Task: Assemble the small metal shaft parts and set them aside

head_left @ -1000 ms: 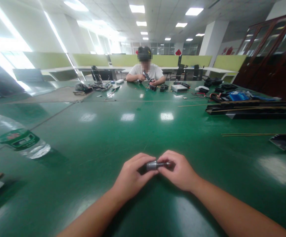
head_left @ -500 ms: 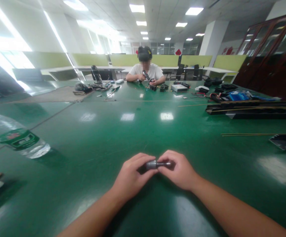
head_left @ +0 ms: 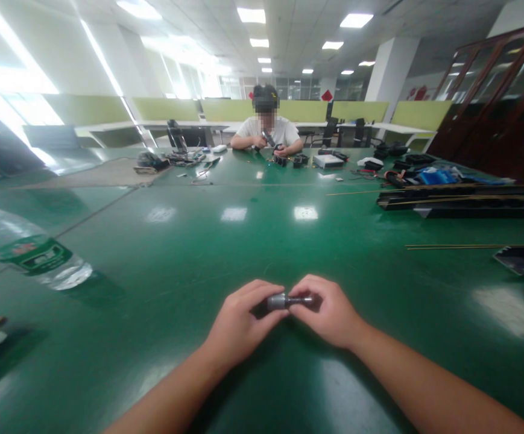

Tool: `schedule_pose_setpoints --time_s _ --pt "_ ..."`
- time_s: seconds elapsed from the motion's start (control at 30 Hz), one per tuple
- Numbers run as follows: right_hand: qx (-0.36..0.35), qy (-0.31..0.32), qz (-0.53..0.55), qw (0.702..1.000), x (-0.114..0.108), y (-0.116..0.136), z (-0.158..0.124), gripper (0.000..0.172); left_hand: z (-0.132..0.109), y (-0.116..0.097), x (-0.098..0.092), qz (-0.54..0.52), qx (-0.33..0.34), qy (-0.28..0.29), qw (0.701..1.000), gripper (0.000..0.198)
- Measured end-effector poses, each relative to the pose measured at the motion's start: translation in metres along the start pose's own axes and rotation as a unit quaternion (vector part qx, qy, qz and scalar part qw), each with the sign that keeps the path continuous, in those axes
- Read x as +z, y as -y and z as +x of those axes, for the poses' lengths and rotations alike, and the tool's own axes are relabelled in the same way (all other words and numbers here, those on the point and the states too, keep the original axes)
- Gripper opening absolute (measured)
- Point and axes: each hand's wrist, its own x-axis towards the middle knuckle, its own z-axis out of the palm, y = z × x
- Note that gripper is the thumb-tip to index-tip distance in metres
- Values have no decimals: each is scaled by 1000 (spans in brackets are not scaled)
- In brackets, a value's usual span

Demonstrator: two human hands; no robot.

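Observation:
Low over the green tabletop [head_left: 262, 247], my two hands meet around a small metal piece. A grey cylinder [head_left: 277, 301] forms its left part, pinched between the thumb and fingers of my left hand [head_left: 239, 322]. From its right side a thinner, dark shiny shaft [head_left: 301, 300] runs into the grip of my right hand [head_left: 331, 313], whose thumb and fingertips press on it. The piece lies roughly level, left to right. My fingers and palms hide both ends. Whether cylinder and shaft are one body or two joined parts, I cannot tell.
A clear bottle [head_left: 44, 256] with a green label is at the left. Black channels [head_left: 470, 202] and thin rods [head_left: 451, 246] lie at the right. Across the table a person [head_left: 268, 129] holds a dark tool, with electronics [head_left: 329, 161] and cables nearby.

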Motion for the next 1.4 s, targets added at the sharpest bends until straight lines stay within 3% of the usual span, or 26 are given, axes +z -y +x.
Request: schedule_pose_setpoints --time_s 1.4 --pt "58 -33 -24 997 1 -5 0 8 0 10 -6 18 -14 -21 1000 26"
